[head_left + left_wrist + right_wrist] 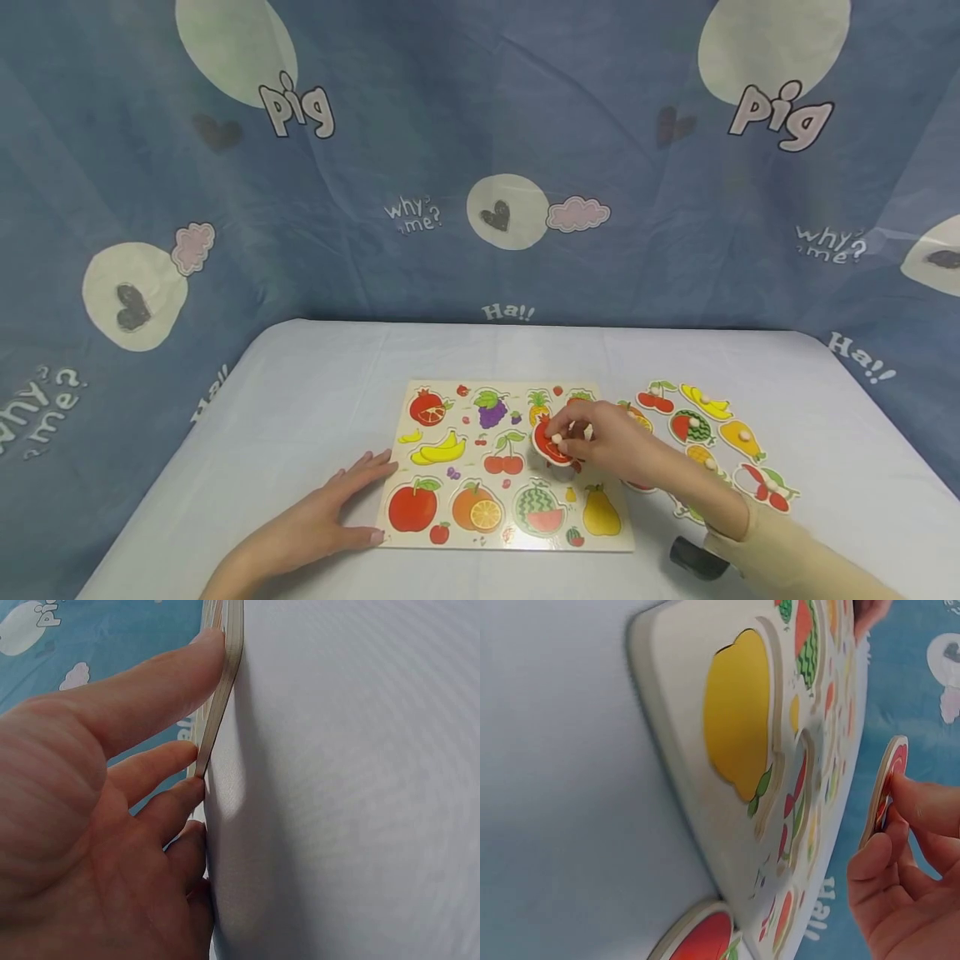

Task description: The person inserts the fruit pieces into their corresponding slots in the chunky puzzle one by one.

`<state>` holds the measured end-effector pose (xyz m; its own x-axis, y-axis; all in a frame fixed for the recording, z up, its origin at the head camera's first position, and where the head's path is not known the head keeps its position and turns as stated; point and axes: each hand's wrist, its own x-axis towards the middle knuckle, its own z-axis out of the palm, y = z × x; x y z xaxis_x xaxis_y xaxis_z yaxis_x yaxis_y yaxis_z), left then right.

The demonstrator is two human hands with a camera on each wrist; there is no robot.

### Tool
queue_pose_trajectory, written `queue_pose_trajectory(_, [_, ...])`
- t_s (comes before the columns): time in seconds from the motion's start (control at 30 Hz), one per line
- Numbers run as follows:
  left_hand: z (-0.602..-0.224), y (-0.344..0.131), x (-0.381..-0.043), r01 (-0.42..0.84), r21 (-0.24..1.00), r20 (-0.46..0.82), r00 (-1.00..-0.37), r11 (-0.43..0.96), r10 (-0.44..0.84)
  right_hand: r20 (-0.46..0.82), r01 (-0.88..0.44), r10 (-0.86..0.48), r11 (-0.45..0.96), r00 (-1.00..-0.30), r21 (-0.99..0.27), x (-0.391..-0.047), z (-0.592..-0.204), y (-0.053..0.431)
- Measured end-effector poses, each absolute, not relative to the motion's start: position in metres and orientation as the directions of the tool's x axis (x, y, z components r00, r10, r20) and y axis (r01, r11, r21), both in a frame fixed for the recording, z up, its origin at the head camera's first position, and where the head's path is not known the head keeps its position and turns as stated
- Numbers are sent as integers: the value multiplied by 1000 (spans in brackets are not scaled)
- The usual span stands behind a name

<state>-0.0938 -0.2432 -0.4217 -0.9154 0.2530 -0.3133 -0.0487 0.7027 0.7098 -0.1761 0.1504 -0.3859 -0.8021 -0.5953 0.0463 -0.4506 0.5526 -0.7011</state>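
Right hand [607, 435] — pinching red pomegranate-shaped wooden piece with pale knob [545, 442] between thumb and fingers; held tilted, raised over right half of cream rectangular wooden fruit board [611, 542]. Left hand [322, 512]: spread, thumb well apart from fingers, touching board's left edge. Right of board, lying loose — red cherry piece [655, 402], yellow banana piece [705, 402], green-and-red watermelon piece [684, 427], yellow pear piece [735, 435]. Near cream sleeve [780, 550], on white cloth-covered table [495, 352]: small black object [697, 559]. Behind: blue printed curtain [420, 150].
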Motion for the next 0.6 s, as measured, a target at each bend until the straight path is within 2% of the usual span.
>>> queue_pose_trajectory(0.6, [-424, -242, -95, -69, 696, -324, -918, 715, 227, 69, -451, -600, 516, -797, -728, -184, -386, 121])
